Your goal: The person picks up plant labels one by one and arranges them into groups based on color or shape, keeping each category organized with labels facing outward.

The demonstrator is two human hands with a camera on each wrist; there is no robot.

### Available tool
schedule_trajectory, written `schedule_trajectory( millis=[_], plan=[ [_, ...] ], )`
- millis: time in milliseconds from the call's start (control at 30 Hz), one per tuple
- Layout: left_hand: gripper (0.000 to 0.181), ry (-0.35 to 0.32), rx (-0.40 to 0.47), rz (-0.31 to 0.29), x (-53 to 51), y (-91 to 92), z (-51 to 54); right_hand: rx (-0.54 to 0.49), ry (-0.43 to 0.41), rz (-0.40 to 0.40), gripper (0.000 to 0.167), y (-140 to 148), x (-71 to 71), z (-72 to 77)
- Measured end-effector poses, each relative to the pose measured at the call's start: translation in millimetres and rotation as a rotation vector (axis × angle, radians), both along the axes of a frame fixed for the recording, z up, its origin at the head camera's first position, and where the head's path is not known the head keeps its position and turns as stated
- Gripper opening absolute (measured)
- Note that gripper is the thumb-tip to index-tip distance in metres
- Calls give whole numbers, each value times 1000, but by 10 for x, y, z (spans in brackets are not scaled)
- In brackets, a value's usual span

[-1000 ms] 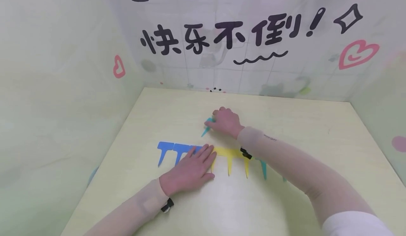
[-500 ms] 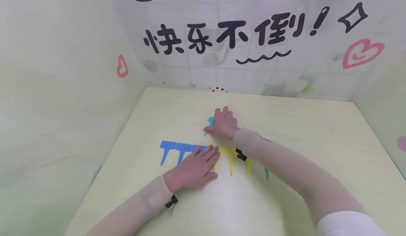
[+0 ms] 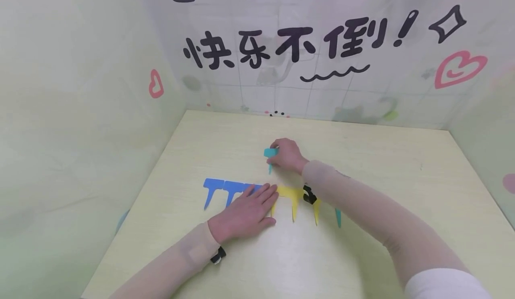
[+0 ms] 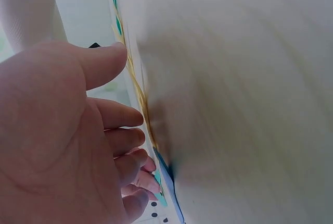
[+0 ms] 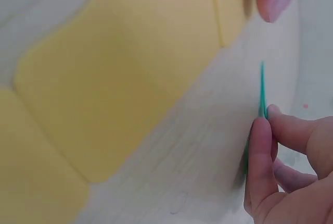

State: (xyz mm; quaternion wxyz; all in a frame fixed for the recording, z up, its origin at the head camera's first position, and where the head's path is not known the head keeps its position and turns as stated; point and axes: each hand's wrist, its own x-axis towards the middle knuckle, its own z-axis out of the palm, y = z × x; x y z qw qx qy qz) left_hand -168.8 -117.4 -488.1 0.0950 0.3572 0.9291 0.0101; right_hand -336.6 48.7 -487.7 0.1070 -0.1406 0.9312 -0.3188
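A teal T-shaped plant label (image 3: 269, 153) is pinched between the thumb and fingers of my right hand (image 3: 288, 153), behind the row of labels. In the right wrist view that label (image 5: 262, 94) appears edge-on, its pointed stem free of the fingertips. My left hand (image 3: 244, 212) lies with extended fingers where the blue and yellow labels meet, hiding part of both. Blue plant labels (image 3: 213, 184) run along the left of the row, stems towards me. Yellow plant labels (image 3: 289, 192) follow, partly under the right forearm. A green label's stem (image 3: 338, 218) shows past them.
The labels lie on a pale wooden table (image 3: 297, 263). A printed curtain (image 3: 273, 98) with black lettering hangs along its back edge, and pale sheets stand at both sides. The right forearm (image 3: 362, 205) crosses over the row's right end.
The teal label has turned from slanted to nearly upright in the head view, and the right fingers, spread half a second ago, have closed on it. The left hand stays in place.
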Motion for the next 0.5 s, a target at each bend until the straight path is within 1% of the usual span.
schedule_trajectory(
  millis=[200, 300, 400, 500],
  plan=[
    [71, 1, -2, 5, 0, -12, 5, -71, -97, -24, 48, 86, -35, 65],
    [71, 0, -1, 6, -1, -19, 3, -70, -130, -23, 51, 135, -52, 91],
    [71, -2, 0, 8, -6, -26, 0, -36, -122, 8, 52, 178, -78, 116],
    [71, 2, -1, 11, -7, -36, 3, 22, -75, 57, 50, 219, -105, 131]
  ],
)
